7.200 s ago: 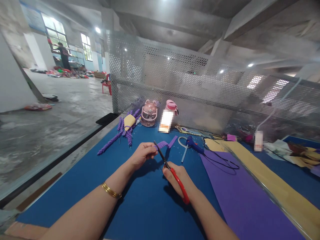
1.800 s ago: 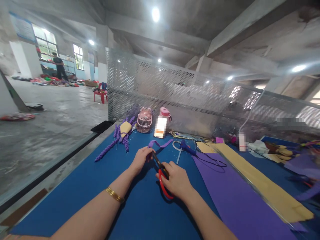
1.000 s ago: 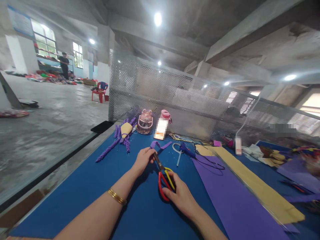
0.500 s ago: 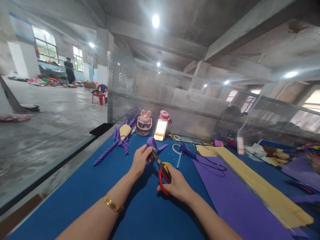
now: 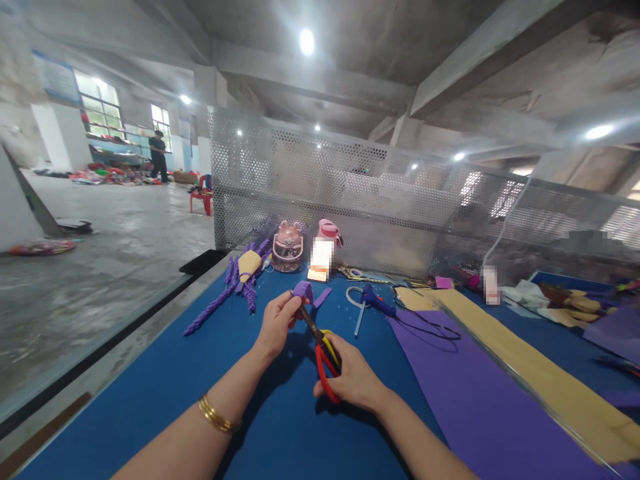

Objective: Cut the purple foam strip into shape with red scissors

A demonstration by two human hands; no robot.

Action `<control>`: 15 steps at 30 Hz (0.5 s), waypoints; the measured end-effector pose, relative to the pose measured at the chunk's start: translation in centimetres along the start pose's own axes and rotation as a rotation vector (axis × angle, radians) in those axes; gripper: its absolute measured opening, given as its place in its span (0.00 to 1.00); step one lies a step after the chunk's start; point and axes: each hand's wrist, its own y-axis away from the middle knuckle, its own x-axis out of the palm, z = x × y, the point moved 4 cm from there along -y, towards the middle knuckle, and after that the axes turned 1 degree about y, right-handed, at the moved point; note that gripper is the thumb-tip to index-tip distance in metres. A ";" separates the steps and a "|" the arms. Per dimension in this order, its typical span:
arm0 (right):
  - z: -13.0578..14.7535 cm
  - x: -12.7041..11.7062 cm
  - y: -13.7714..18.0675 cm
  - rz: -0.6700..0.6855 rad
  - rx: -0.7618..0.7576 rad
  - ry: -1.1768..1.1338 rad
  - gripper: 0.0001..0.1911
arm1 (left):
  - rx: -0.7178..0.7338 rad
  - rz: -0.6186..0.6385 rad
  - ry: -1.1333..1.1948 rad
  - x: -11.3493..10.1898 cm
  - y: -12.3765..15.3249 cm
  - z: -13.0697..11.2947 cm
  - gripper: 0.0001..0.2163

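Pinched in my left hand (image 5: pixel 277 323) is a curled purple strip (image 5: pixel 321 298), its free end pointing to the right. My right hand (image 5: pixel 353 373) grips a pair of scissors (image 5: pixel 327 373) with red and yellow handles. The scissor blades reach up to the strip beside my left fingertips; whether they touch it I cannot make out. Right of the strip lies a blue glue gun (image 5: pixel 377 303) with a clear glue stick (image 5: pixel 359 319) near it. To the left, a bundle of purple twisted stems (image 5: pixel 213 313) is wrapped in a yellow piece (image 5: pixel 249 265).
A pink helmet-shaped item (image 5: pixel 289 247) and a lit phone (image 5: pixel 320 263) stand at the back by a perforated metal screen (image 5: pixel 350 187). Purple sheet (image 5: pixel 480 387) and yellow sheet (image 5: pixel 530 360) cover the table's right side. A person (image 5: pixel 158 157) stands far off at the left.
The scissor handles have come closer together, and the blades look more closed. The purple strip has shifted slightly to the left, and the camera view has turned a little.
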 end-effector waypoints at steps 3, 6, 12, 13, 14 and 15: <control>0.4 -0.1 0.1 -0.013 -0.014 0.017 0.30 | 0.030 -0.037 0.007 -0.2 0.0 -0.4 0.16; 1.0 -0.2 0.2 -0.012 -0.025 0.036 0.30 | 0.063 -0.097 -0.012 -0.5 -0.1 -0.6 0.17; 1.0 -0.2 0.3 -0.017 -0.045 0.060 0.29 | 0.046 -0.286 0.100 -1.8 -0.8 -0.1 0.15; 0.9 -0.2 0.3 -0.018 -0.044 0.060 0.29 | 0.032 -0.323 0.124 -2.0 -0.9 0.0 0.14; 0.8 -0.1 0.3 -0.023 -0.044 0.059 0.29 | 0.018 -0.357 0.140 -2.2 -1.1 0.1 0.13; 0.7 -0.1 0.2 -0.034 -0.042 0.056 0.29 | 0.005 -0.374 0.145 -2.4 -1.2 0.3 0.13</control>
